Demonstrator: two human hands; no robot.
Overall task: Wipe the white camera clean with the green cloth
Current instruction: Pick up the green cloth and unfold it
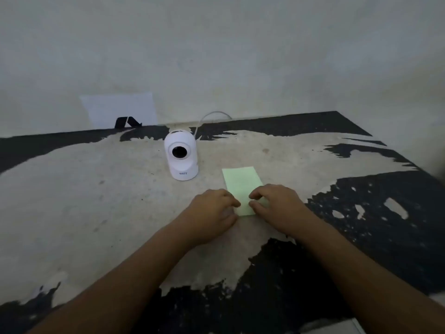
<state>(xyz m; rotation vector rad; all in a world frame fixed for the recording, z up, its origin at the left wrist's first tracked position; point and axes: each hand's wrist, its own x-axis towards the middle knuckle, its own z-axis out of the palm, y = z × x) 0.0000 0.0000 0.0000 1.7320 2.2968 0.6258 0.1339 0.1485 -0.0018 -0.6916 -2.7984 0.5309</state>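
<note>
The white camera stands upright on the worn table, its dark round lens facing me, a white cable curving off behind it. The pale green cloth lies flat and folded into a rectangle just right of the camera, apart from it. My left hand rests at the cloth's near left edge, fingers curled and touching it. My right hand lies on the cloth's near right corner, fingertips pinching at the fabric. The near end of the cloth is partly hidden under both hands.
The table has a peeling black and beige top and meets a grey wall at the back. A white sheet of paper leans on the wall at back left, with a small black stand in front of it.
</note>
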